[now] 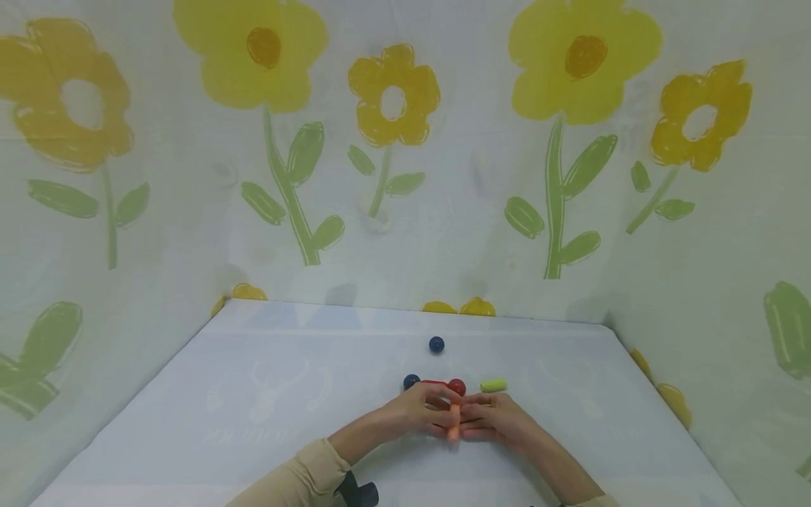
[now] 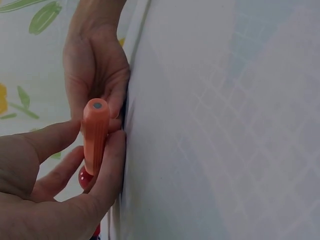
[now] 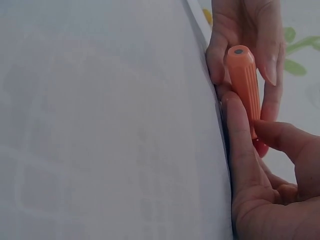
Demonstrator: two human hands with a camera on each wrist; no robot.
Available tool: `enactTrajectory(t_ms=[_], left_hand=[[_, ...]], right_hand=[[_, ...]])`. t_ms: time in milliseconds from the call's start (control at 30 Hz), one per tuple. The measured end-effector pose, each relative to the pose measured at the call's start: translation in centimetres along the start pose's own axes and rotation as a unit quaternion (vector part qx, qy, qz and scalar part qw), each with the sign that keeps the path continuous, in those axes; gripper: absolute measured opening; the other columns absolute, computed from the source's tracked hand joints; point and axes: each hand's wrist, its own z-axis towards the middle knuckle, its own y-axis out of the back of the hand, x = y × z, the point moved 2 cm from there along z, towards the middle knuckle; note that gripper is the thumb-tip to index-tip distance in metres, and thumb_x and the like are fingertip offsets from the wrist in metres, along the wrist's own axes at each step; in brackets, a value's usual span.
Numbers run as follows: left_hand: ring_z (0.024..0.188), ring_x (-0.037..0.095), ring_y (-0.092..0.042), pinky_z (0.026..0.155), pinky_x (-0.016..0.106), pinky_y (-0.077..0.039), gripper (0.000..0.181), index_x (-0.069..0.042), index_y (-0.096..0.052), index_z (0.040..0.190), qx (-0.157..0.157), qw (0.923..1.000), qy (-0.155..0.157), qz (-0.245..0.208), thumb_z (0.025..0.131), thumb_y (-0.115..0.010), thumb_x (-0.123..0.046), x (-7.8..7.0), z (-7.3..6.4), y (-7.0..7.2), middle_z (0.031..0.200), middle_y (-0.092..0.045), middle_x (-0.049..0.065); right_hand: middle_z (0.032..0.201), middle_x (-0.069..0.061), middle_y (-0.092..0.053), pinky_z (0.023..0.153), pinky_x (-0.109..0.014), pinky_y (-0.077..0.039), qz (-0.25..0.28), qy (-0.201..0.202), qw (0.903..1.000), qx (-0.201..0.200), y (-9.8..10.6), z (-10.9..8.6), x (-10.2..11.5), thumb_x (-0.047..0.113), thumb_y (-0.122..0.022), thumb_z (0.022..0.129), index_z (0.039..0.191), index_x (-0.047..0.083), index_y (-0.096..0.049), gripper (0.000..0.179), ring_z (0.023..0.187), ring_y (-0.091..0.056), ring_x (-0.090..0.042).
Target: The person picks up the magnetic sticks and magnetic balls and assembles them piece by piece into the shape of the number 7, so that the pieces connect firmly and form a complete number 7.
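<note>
An orange ribbed rod (image 1: 455,415), with a small grey disc in its near end, points toward me from a red ball (image 1: 456,386). My left hand (image 1: 408,412) pinches the rod from the left, its upper fingers close to the ball. From the right, the fingertips of my right hand (image 1: 500,420) pinch the same rod. A red rod (image 1: 434,382) links the red ball to a dark blue ball (image 1: 412,382), partly hidden behind my left hand. In the right wrist view the orange rod (image 3: 245,82) stands between both hands' fingers.
A yellow-green rod (image 1: 493,385) lies just beyond my right hand. Farther back, a second dark blue ball (image 1: 436,344) rests on the white-covered table (image 1: 304,366). Flower-printed cloth (image 1: 443,211) encloses the table at the back and sides.
</note>
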Motion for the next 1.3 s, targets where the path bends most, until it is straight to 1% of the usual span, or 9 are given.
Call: enactTrajectory(t_ms=[233, 333, 533, 633, 767, 933, 1067, 1167, 1300], left_hand=[[0.099, 0.017, -0.062, 0.075, 0.03, -0.058, 0.025, -0.014, -0.069, 0.114, 0.004, 0.9999, -0.015, -0.001, 0.089, -0.072, -0.016, 0.2, 0.3, 0.0, 0.11, -0.068, 0.003], [0.097, 0.017, -0.062, 0.073, 0.029, -0.057, 0.024, -0.015, -0.069, 0.113, 0.005, 0.9999, -0.012, 0.0, 0.089, -0.072, -0.016, 0.3, 0.2, 0.0, 0.109, -0.068, 0.002], [0.097, 0.017, -0.062, 0.072, 0.028, -0.056, 0.024, -0.017, -0.069, 0.114, 0.006, 0.9999, -0.011, 0.009, 0.09, -0.072, -0.017, 0.3, 0.2, 0.1, 0.111, -0.068, 0.003], [0.095, 0.017, -0.062, 0.07, 0.027, -0.054, 0.024, -0.017, -0.069, 0.113, 0.007, 0.9998, -0.013, 0.01, 0.089, -0.072, -0.017, 0.3, 0.2, 0.0, 0.11, -0.068, 0.002], [0.092, 0.015, -0.061, 0.07, 0.025, -0.053, 0.025, -0.018, -0.07, 0.113, 0.01, 0.9998, -0.01, 0.013, 0.089, -0.072, -0.018, 0.3, 0.1, 0.0, 0.107, -0.068, 0.0], [0.089, 0.015, -0.062, 0.07, 0.025, -0.054, 0.026, -0.016, -0.069, 0.114, 0.014, 0.9998, -0.011, 0.011, 0.089, -0.073, -0.019, 0.3, 0.1, 0.0, 0.105, -0.068, 0.0], [0.089, 0.014, -0.062, 0.07, 0.024, -0.055, 0.026, -0.015, -0.068, 0.114, 0.011, 0.9998, -0.01, 0.015, 0.089, -0.073, -0.019, 0.3, 0.1, 0.0, 0.105, -0.067, 0.0], [0.089, 0.014, -0.061, 0.07, 0.024, -0.055, 0.027, -0.014, -0.068, 0.115, 0.008, 0.9999, -0.007, 0.011, 0.088, -0.073, -0.017, 0.4, 0.2, 0.0, 0.104, -0.066, 0.0], [0.09, 0.015, -0.061, 0.071, 0.025, -0.055, 0.026, -0.014, -0.069, 0.114, 0.004, 0.9999, -0.005, 0.008, 0.088, -0.073, -0.016, 0.4, 0.2, -0.1, 0.104, -0.066, 0.0]], right_hand=[[0.109, -0.017, -0.073, 0.081, -0.033, -0.058, 0.001, 0.0, 0.9999, 0.012, 0.2, 0.0, 0.0, 0.023, -0.064, 0.095, 0.136, -0.009, -0.048, 0.055, 0.093, -0.074, -0.025], [0.107, -0.017, -0.073, 0.081, -0.033, -0.058, 0.0, -0.008, 0.9999, 0.007, 0.1, 0.0, 0.1, 0.023, -0.064, 0.095, 0.136, -0.009, -0.048, 0.054, 0.091, -0.074, -0.025], [0.108, -0.016, -0.073, 0.081, -0.032, -0.058, -0.001, -0.004, 0.9998, 0.018, 0.1, -0.3, 0.3, 0.025, -0.064, 0.095, 0.137, -0.01, -0.047, 0.056, 0.092, -0.074, -0.024], [0.106, -0.016, -0.073, 0.08, -0.031, -0.059, -0.01, -0.006, 0.9998, 0.019, 0.1, -0.4, 0.5, 0.026, -0.064, 0.096, 0.137, -0.01, -0.048, 0.056, 0.09, -0.074, -0.024], [0.103, -0.015, -0.074, 0.079, -0.032, -0.059, -0.048, 0.002, 0.9984, 0.03, 0.2, -0.6, 0.7, 0.026, -0.062, 0.097, 0.136, -0.01, -0.049, 0.054, 0.087, -0.074, -0.022], [0.098, -0.012, -0.074, 0.075, -0.033, -0.06, -0.107, 0.039, 0.9925, 0.044, 0.7, -1.0, 1.0, 0.024, -0.061, 0.097, 0.132, -0.008, -0.054, 0.048, 0.081, -0.072, -0.019], [0.092, -0.009, -0.074, 0.072, -0.033, -0.06, -0.156, 0.055, 0.986, 0.018, 1.1, -1.2, 1.3, 0.024, -0.063, 0.095, 0.127, -0.004, -0.06, 0.043, 0.076, -0.071, -0.018], [0.09, -0.008, -0.074, 0.07, -0.034, -0.06, -0.192, 0.063, 0.9793, -0.003, 1.4, -1.3, 1.5, 0.025, -0.064, 0.095, 0.124, -0.004, -0.062, 0.04, 0.075, -0.071, -0.018], [0.091, -0.009, -0.073, 0.07, -0.035, -0.06, -0.223, 0.085, 0.971, 0.0, 1.6, -1.4, 1.7, 0.023, -0.063, 0.096, 0.121, -0.005, -0.063, 0.037, 0.077, -0.07, -0.019]])
